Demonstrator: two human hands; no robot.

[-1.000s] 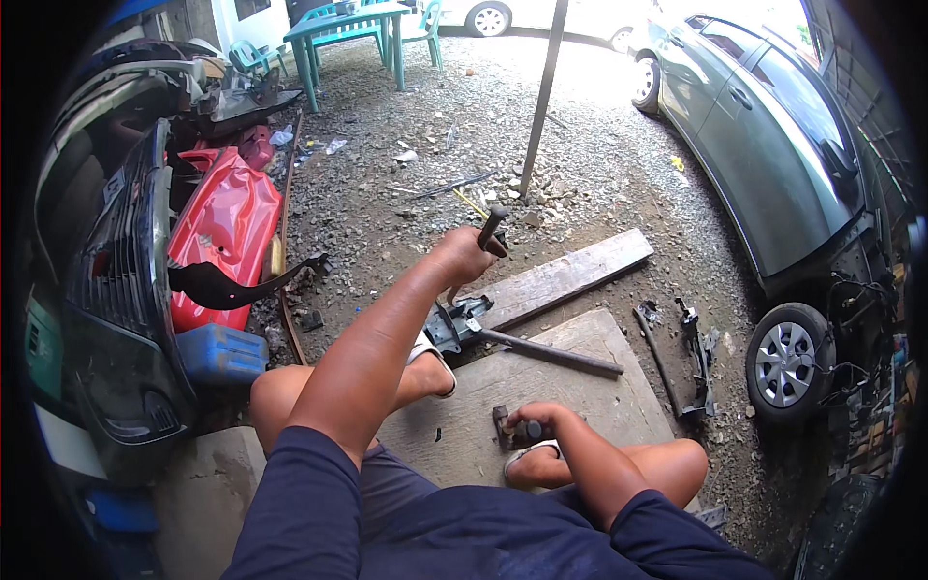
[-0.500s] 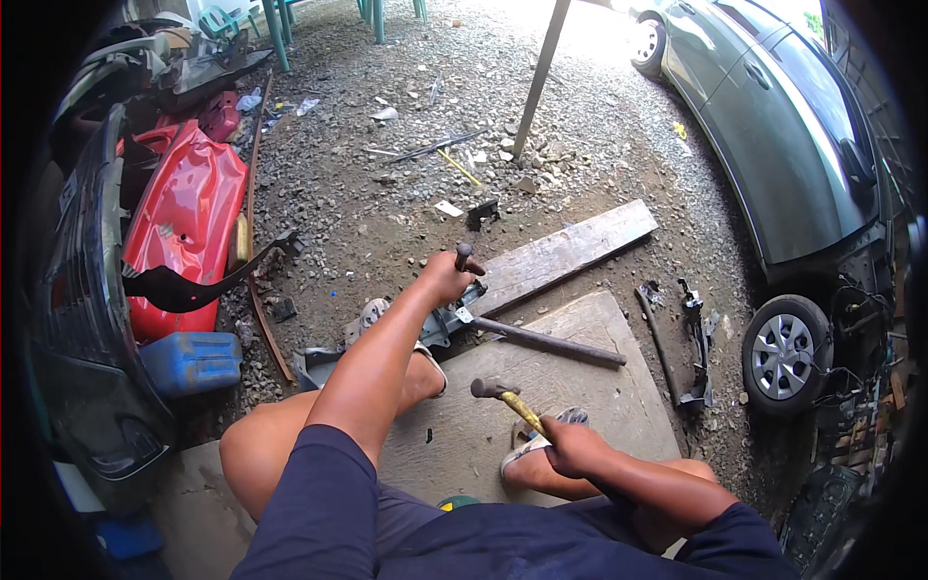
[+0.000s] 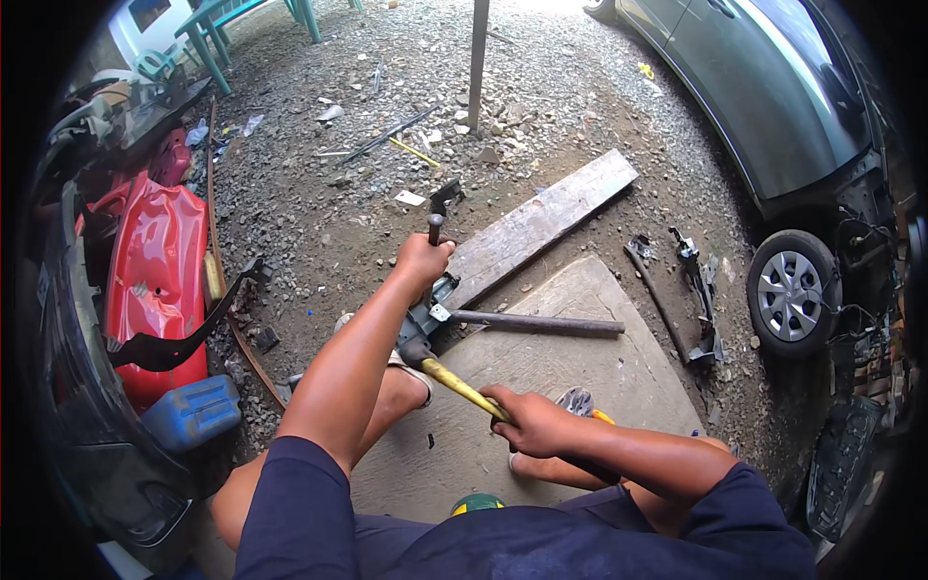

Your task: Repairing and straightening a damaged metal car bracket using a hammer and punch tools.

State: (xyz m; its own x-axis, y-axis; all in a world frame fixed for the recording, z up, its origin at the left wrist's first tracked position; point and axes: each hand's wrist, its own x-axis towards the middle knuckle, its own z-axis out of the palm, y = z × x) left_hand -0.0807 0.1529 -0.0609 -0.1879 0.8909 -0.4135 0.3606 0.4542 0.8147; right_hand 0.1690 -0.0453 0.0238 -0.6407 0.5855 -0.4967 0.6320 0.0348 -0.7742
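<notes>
My left hand (image 3: 423,263) is closed around an upright dark metal rod (image 3: 435,228) with a rounded, flattened top. Below that fist lies a grey-green metal part (image 3: 418,324), partly hidden by my forearm; the rod's lower end is hidden. My right hand (image 3: 536,422) grips a hammer (image 3: 456,383) by its yellow handle. Its dark head is over the near end of the metal part; I cannot tell whether they touch. A dark metal pipe (image 3: 541,322) runs rightward from the part, across the concrete slab (image 3: 619,377).
A wooden plank (image 3: 546,227) lies beyond the slab. Crumpled red panel (image 3: 159,261) and blue container (image 3: 193,414) are at left. A car (image 3: 764,106), a wheel (image 3: 793,293) and metal scraps (image 3: 701,300) stand or lie at right. A post (image 3: 478,68) rises from the gravel.
The hammer in my right hand has moved left and forward, its head now over the metal part. My left hand keeps its hold on the rod. The whole view has shifted.
</notes>
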